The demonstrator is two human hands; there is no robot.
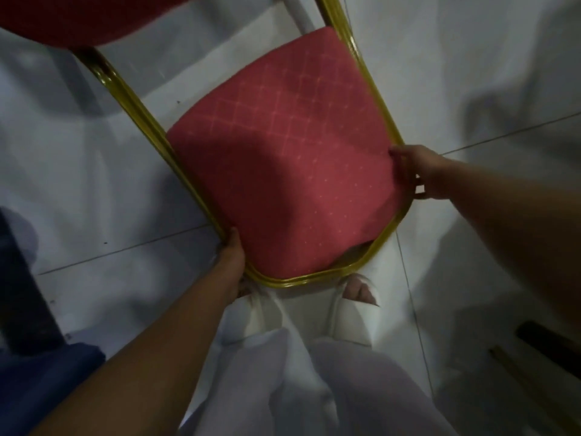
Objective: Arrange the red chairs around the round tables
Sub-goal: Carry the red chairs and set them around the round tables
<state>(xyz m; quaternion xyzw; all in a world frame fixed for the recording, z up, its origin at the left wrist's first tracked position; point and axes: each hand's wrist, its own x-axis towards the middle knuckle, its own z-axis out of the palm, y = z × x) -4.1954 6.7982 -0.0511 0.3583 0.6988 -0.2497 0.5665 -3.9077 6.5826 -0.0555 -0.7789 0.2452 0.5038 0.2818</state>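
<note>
A red chair (283,158) with a patterned cushion and a gold metal frame fills the middle of the head view, seen from above. My left hand (232,251) grips the gold frame at the cushion's lower left corner. My right hand (408,171) grips the frame and cushion edge on the right side. Part of the chair's other red padded piece (78,17) shows at the top left. No round table is in view.
A pale tiled floor (94,199) lies under the chair. My white shoes (355,313) stand just below its frame. A dark blue cloth-covered thing (37,357) is at the lower left. A dark bar and a gold rod (540,360) lie at the lower right.
</note>
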